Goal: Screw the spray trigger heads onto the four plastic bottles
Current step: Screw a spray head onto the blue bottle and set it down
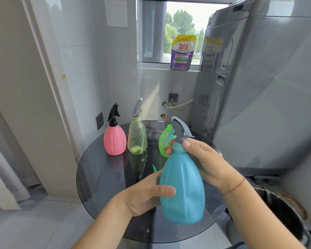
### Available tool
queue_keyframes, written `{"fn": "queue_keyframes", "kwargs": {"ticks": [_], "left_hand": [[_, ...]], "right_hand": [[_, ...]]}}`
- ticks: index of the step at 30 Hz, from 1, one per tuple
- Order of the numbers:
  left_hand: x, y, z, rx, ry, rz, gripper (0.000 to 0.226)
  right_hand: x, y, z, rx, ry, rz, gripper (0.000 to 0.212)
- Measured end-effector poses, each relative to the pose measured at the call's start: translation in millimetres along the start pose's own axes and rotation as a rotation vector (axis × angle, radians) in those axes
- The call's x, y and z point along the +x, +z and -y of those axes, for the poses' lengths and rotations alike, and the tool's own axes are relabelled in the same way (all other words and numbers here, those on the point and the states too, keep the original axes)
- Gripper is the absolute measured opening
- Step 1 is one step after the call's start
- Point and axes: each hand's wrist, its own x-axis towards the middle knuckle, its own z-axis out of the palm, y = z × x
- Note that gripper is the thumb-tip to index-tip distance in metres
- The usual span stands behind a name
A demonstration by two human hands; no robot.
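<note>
A round, dark glass table (101, 177) carries the things. On its far side stand a pink bottle (114, 141) with a black spray head, just beside it a clear yellowish bottle (137, 139) with a grey head, and a green bottle (164, 141), partly hidden.

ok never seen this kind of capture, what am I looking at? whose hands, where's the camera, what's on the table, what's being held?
There is no robot. One wide-angle camera sits on a person's head, looking forward and down, so the two bare hands are the wearer's own.

The left hand grips the body of a blue bottle, lifted above a round dark glass table. The right hand is at the bottle's neck, where its grey trigger head sits.

On the table stand a pink bottle with a black head and a clear yellowish bottle with a grey head. A green bottle is partly hidden behind the blue one and appears to have no head. A green piece pokes out by the left hand; what it is can't be told.
</note>
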Motion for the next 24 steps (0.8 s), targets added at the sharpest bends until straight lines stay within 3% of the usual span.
{"fn": "queue_keyframes", "kwargs": {"ticks": [3, 7, 11, 13, 15, 17, 19, 21, 24], "left_hand": [[-2.7, -1.2, 8.5, -0.024, -0.003, 0.152, 0.082], [-6.3, -1.7, 16.2, -0.075, -0.014, 0.206, 0.083], [-5.2, -0.2, 10.7, -0.047, -0.006, 0.085, 0.081], [-2.6, 4.0, 5.4, 0.014, -0.011, -0.101, 0.08], [5.8, 15.5, 4.2, 0.143, 0.01, -0.403, 0.08], [18.0, 33.6, 3.9, 0.424, 0.024, -0.808, 0.085], [25.0, 51.1, 4.7, 0.714, 0.065, -1.052, 0.092], [25.9, 50.2, 5.3, 0.67, 0.13, -1.006, 0.095], [9.7, 23.6, -7.2, 0.131, 0.12, -0.489, 0.099]], "right_hand": [[-3.6, -1.5, 0.0, 0.025, 0.061, 0.134, 0.047], [-7.4, -1.7, -5.8, 0.031, 0.085, 0.236, 0.042], [-8.7, 1.2, -1.0, -0.02, 0.1, 0.088, 0.052], [-7.4, 5.6, -0.5, -0.114, 0.068, -0.094, 0.037], [-3.2, 12.9, -7.8, -0.196, -0.008, -0.338, 0.018], [3.5, 22.1, -19.7, -0.228, -0.114, -0.588, 0.019], [8.2, 28.7, -28.4, -0.206, -0.198, -0.724, 0.023], [9.3, 24.9, -26.4, -0.167, -0.25, -0.713, 0.022], [3.2, 13.6, -12.6, -0.087, -0.284, -0.507, 0.026]]}}
